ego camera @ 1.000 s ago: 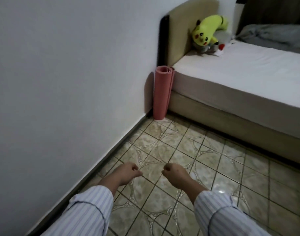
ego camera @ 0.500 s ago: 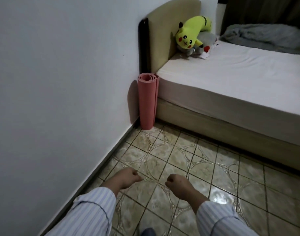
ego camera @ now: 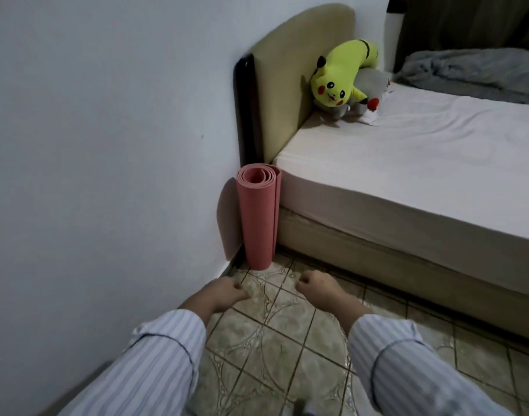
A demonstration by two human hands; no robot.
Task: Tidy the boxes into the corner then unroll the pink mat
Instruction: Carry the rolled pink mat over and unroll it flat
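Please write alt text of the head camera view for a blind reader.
A rolled pink foam mat stands upright in the corner between white wall and bed. Two loosely closed, empty hands, left hand and right hand, reach toward it above the tiled floor.

A plain white wall meets a glossy patterned tile floor. A bed with a beige padded headboard and white sheet fills the corner.

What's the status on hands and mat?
Left hand and right hand curled, empty. Pink mat rolled, upright in corner, untouched. Path clear.
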